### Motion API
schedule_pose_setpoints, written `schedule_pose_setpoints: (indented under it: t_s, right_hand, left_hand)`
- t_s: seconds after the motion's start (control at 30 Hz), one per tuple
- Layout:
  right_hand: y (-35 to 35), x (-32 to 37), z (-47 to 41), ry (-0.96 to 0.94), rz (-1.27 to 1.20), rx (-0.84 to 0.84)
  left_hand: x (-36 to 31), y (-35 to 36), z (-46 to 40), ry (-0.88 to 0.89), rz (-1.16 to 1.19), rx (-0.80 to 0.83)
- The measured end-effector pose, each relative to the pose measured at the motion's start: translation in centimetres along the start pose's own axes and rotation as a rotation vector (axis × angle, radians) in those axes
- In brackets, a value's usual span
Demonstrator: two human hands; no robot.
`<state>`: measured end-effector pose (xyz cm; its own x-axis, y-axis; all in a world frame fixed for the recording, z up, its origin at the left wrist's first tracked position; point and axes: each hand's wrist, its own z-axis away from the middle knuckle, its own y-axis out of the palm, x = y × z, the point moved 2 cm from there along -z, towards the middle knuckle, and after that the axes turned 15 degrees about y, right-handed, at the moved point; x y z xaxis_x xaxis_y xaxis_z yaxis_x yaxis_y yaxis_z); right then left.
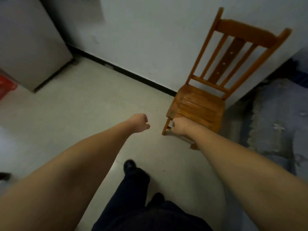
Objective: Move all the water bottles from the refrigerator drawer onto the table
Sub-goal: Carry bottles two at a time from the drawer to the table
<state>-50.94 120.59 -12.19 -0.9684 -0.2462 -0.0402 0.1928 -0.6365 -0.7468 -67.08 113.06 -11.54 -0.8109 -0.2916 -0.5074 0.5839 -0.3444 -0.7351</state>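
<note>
A person stands on a pale tiled floor with both bare forearms stretched forward and down, seen from a head-worn camera. The left hand is curled into a loose fist, its grip closed on nothing, and it hangs over bare floor. The right hand is likewise fisted with an empty grip, and in this view it overlaps the front edge of the seat of a brown slatted wooden chair; whether it touches the chair cannot be told. The two fists are near each other but apart. The chair stands with its tall back to a white wall that has a black skirting strip along its foot. At upper left stands a grey metal-faced appliance cabinet, its visible side closed, with a blurred red object beside it at the frame's left edge. A grey-blue patterned cloth-covered surface lies at the right. Dark trouser legs and a black shoe show between the arms. No water bottle, refrigerator drawer or worktop can be seen in this frame, so their direction and long axis cannot be told. No readable writing, brand or label appears anywhere; the frame is soft with motion blur.
</note>
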Motion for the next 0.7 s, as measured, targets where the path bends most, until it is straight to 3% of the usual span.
schedule_pose_setpoints:
  t_s: [0.27, 0.5, 0.7]
  right_hand:
    - [-6.3, 9.4, -7.8, -0.095, 0.091, 0.003]
    - [-15.6, 18.7, -14.9, -0.101, 0.062, -0.082]
    - [-20.1, 26.0, -18.2, -0.18, 0.097, -0.05]
  left_hand:
    - [8.5, -7.2, -5.6, -0.109, 0.001, -0.03]
    - [14.4, -19.6, -12.5, -0.095, -0.019, -0.108]
    - [18.8, -25.3, -15.8, -0.136, 0.004, -0.132]
